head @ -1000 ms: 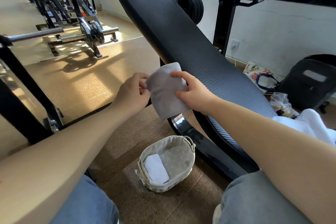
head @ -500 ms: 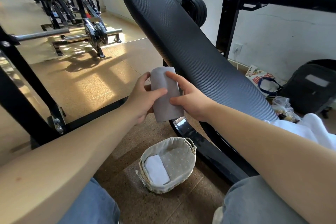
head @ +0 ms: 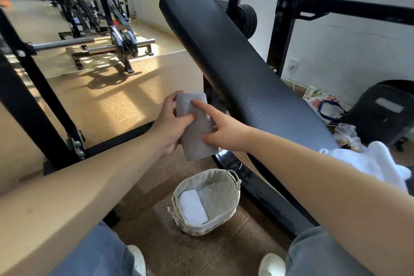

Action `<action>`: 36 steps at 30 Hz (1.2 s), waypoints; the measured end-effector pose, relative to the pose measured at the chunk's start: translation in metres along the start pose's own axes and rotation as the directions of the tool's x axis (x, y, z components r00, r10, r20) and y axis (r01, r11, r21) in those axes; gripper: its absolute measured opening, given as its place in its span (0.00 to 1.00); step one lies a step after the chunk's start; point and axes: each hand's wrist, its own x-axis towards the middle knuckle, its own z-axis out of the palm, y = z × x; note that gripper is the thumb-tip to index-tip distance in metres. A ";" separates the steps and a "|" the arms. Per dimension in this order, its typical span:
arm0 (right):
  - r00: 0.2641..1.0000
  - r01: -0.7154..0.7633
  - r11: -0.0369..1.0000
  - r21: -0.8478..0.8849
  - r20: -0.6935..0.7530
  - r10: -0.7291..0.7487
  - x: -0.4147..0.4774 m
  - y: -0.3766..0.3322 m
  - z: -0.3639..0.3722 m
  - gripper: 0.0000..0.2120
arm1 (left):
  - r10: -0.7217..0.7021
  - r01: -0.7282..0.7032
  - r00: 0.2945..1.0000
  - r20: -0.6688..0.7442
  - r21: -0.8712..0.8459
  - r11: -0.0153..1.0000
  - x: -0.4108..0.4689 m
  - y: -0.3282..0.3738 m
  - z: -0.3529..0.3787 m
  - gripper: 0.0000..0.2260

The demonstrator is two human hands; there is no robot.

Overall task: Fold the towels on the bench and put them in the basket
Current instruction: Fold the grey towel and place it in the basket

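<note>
Left hand: grips the grey towel's left edge, thumb on front | grey towel: folded narrow, held in the air left of the bench, above the basket | right hand: pinches the right edge, index finger straight along the front | basket: near floor, folded white towel inside at left | bench: black, tilted | loose white towels: near right

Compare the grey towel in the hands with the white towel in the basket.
The grey towel is darker; the white towel is bright white. The grey towel is held up by the left hand and right hand; the white towel lies in the basket. Both are folded narrow.
</note>
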 end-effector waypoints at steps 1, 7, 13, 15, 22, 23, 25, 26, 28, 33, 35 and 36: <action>1.000 -0.003 0.999 0.033 -0.008 0.003 -0.001 0.000 0.002 0.43 | -0.004 0.004 1.000 0.000 -0.016 1.000 -0.002 0.000 -0.001 0.32; 1.000 0.005 0.956 0.292 -0.026 0.002 -0.011 0.010 0.017 0.41 | -0.058 0.060 0.998 0.017 -0.101 0.993 -0.008 -0.018 -0.004 0.31; 0.996 -0.088 0.944 0.317 0.026 0.084 -0.015 0.041 0.035 0.41 | -0.198 0.199 0.975 0.101 0.000 0.980 -0.010 -0.051 -0.013 0.28; 0.992 -0.121 0.946 0.299 0.017 0.121 -0.010 0.056 0.042 0.42 | -0.231 0.220 0.965 0.121 0.099 0.970 -0.006 -0.066 -0.016 0.27; 0.952 -0.302 0.914 0.271 0.039 0.303 0.012 0.135 0.065 0.44 | -0.297 0.237 0.955 0.017 0.558 0.796 0.012 -0.134 -0.008 0.28; 0.942 -0.331 0.913 0.237 0.030 0.334 0.015 0.146 0.068 0.45 | -0.297 0.219 0.955 0.017 0.634 0.742 0.015 -0.146 -0.009 0.28; 0.923 -0.383 0.908 0.167 0.026 0.385 0.019 0.166 0.075 0.46 | -0.302 0.153 0.952 0.050 0.777 0.611 0.017 -0.169 -0.012 0.28; 0.920 -0.391 0.908 0.149 0.034 0.390 0.020 0.175 0.079 0.46 | -0.313 0.106 0.946 0.085 0.830 0.547 0.016 -0.179 -0.014 0.27; 0.918 -0.398 0.910 0.116 0.056 0.394 0.024 0.194 0.088 0.46 | -0.368 0.011 0.914 0.169 0.898 0.441 0.014 -0.202 -0.017 0.24; 0.896 -0.436 0.898 0.062 0.128 0.426 0.035 0.240 0.116 0.43 | -0.537 -0.151 0.803 0.258 0.960 0.236 0.011 -0.251 -0.021 0.22; 0.896 -0.429 0.899 0.084 0.167 0.412 0.037 0.256 0.127 0.41 | -0.582 -0.199 0.766 0.275 0.961 0.192 0.012 -0.266 -0.021 0.22; 0.897 -0.426 0.899 0.098 0.171 0.407 0.038 0.262 0.133 0.39 | -0.596 -0.225 0.751 0.284 0.959 0.174 0.013 -0.271 -0.021 0.22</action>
